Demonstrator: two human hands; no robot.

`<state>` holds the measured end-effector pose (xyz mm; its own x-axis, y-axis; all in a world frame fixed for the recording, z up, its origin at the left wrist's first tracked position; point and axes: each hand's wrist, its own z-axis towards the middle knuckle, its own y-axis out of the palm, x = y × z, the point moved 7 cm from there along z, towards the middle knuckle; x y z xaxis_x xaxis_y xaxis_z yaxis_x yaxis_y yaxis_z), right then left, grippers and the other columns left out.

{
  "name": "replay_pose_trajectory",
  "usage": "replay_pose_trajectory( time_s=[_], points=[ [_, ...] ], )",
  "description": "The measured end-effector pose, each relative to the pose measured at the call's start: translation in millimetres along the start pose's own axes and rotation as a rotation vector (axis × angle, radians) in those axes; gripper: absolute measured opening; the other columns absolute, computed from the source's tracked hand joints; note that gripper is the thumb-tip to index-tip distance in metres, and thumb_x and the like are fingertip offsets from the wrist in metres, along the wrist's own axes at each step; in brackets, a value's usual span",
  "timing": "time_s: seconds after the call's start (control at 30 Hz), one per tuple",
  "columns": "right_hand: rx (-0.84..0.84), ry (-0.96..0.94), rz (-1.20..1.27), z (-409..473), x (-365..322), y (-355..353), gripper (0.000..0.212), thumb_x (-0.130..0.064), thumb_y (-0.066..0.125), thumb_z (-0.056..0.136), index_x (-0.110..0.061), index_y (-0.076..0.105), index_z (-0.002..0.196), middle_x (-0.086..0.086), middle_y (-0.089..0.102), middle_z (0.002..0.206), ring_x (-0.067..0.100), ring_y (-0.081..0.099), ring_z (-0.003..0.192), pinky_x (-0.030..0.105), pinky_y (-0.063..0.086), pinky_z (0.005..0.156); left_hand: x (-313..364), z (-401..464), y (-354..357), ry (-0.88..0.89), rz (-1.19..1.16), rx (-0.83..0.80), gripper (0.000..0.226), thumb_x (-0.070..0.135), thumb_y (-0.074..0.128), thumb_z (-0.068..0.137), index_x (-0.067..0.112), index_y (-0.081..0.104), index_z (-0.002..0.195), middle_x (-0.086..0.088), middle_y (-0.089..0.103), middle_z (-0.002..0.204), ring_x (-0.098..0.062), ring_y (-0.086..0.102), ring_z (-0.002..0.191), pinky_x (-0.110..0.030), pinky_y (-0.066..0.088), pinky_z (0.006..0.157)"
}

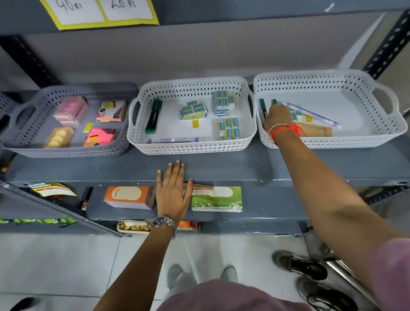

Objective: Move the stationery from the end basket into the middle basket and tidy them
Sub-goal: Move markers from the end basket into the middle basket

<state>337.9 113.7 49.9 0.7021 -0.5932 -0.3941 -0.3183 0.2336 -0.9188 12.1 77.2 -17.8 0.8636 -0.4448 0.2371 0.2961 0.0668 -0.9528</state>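
Three baskets stand in a row on the grey shelf. The white end basket (352, 81) on the right holds green markers (263, 106), a packet of erasers, a long clear pen pack (316, 115) and a brown packet (316, 130). My right hand (278, 118) reaches into its left side, fingers down on the items by a green marker; what it grips is hidden. The white middle basket (191, 87) holds green markers (153, 117), several eraser packs (193, 109) and a clear pen pack (172, 140). My left hand (174, 192) lies flat and open on the shelf's front edge.
A grey basket (68, 148) on the left holds sticky notes and pink packets. Below, a lower shelf carries an orange box (127, 197) and a green card pack (218, 199). Another person's black shoes (302, 266) stand at right on the tiled floor.
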Motion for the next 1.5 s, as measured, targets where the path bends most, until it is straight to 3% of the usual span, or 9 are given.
replay_pose_trajectory(
  time_s=[0.2, 0.37, 0.5, 0.67, 0.83, 0.97, 1.3, 1.4, 1.5],
  points=[
    [0.069, 0.11, 0.092, -4, 5, -7, 0.036, -0.007, 0.054, 0.087, 0.008, 0.05, 0.12, 0.03, 0.056, 0.125, 0.042, 0.053, 0.119, 0.043, 0.046, 0.097, -25, 7, -2, -0.028, 0.035, -0.038, 0.065, 0.049, 0.021, 0.09, 0.011, 0.042, 0.138, -0.007, 0.044, 0.145, -0.023, 0.035, 0.137, -0.046, 0.017, 0.114],
    [0.23, 0.226, 0.347, -19, 7, -36, 0.019, -0.004, 0.057, 0.076, 0.008, 0.063, 0.09, 0.027, 0.069, 0.102, 0.039, 0.066, 0.097, 0.036, 0.052, 0.075, -42, 0, -8, -0.09, 0.021, -0.016, 0.067, 0.049, 0.017, 0.089, 0.009, 0.043, 0.138, -0.008, 0.043, 0.145, -0.022, 0.033, 0.138, -0.046, 0.017, 0.115],
    [0.187, 0.146, 0.525, -23, -66, -38, 0.023, -0.012, 0.068, 0.072, 0.002, 0.074, 0.09, 0.026, 0.074, 0.093, 0.032, 0.07, 0.093, 0.032, 0.054, 0.08, -83, 16, -23, -0.148, 0.024, 0.006, 0.069, 0.049, 0.014, 0.089, 0.008, 0.04, 0.139, -0.008, 0.041, 0.146, -0.021, 0.03, 0.139, -0.045, 0.014, 0.116],
    [-0.159, 0.158, 0.629, -28, -128, 25, 0.019, -0.01, 0.076, 0.072, 0.0, 0.074, 0.087, 0.02, 0.073, 0.104, 0.019, 0.068, 0.092, 0.038, 0.056, 0.091, -89, 15, -21, -0.1, 0.027, -0.033, 0.069, 0.05, 0.018, 0.088, 0.008, 0.041, 0.139, -0.009, 0.043, 0.145, -0.023, 0.033, 0.138, -0.044, 0.017, 0.115],
    [-0.42, 0.107, 0.765, -44, -196, 92, 0.018, -0.001, 0.066, 0.079, -0.013, 0.053, 0.076, 0.014, 0.063, 0.112, 0.02, 0.061, 0.074, 0.015, 0.058, 0.056, -103, 17, -20, -0.046, 0.022, -0.043, 0.065, 0.048, 0.023, 0.09, 0.01, 0.042, 0.138, -0.007, 0.043, 0.145, -0.023, 0.037, 0.136, -0.043, 0.019, 0.113],
    [-0.423, 0.2, 0.664, -46, -220, 121, 0.034, -0.001, 0.074, 0.072, -0.007, 0.046, 0.056, 0.021, 0.07, 0.095, 0.033, 0.071, 0.096, 0.044, 0.057, 0.088, -106, 16, -18, -0.031, -0.012, -0.04, 0.062, 0.049, 0.026, 0.09, 0.013, 0.044, 0.137, -0.005, 0.046, 0.143, -0.023, 0.039, 0.134, -0.042, 0.02, 0.112],
    [-0.373, 0.145, 0.458, -43, -247, 140, 0.041, -0.013, 0.076, 0.075, -0.011, 0.041, 0.055, 0.02, 0.072, 0.108, 0.031, 0.067, 0.105, 0.04, 0.055, 0.093, -108, 17, -17, -0.038, -0.055, -0.047, 0.066, 0.053, 0.021, 0.089, 0.016, 0.038, 0.141, -0.002, 0.039, 0.148, -0.02, 0.031, 0.138, -0.039, 0.015, 0.114],
    [-0.403, 0.168, 0.492, -45, -248, 139, 0.039, -0.019, 0.073, 0.08, -0.011, 0.045, 0.054, 0.015, 0.078, 0.085, 0.024, 0.07, 0.097, 0.034, 0.056, 0.09, -108, 17, -18, -0.037, -0.05, -0.051, 0.066, 0.052, 0.021, 0.089, 0.015, 0.039, 0.14, -0.003, 0.04, 0.147, -0.021, 0.032, 0.138, -0.04, 0.016, 0.114],
    [-0.367, 0.178, 0.479, -41, -238, 126, 0.042, -0.01, 0.067, 0.081, -0.015, 0.04, 0.049, -0.003, 0.054, 0.032, 0.014, 0.056, 0.056, 0.018, 0.049, 0.049, -105, 17, -18, -0.066, -0.057, -0.054, 0.066, 0.051, 0.021, 0.088, 0.014, 0.039, 0.14, -0.004, 0.04, 0.147, -0.022, 0.032, 0.138, -0.041, 0.013, 0.114]
  ],
)
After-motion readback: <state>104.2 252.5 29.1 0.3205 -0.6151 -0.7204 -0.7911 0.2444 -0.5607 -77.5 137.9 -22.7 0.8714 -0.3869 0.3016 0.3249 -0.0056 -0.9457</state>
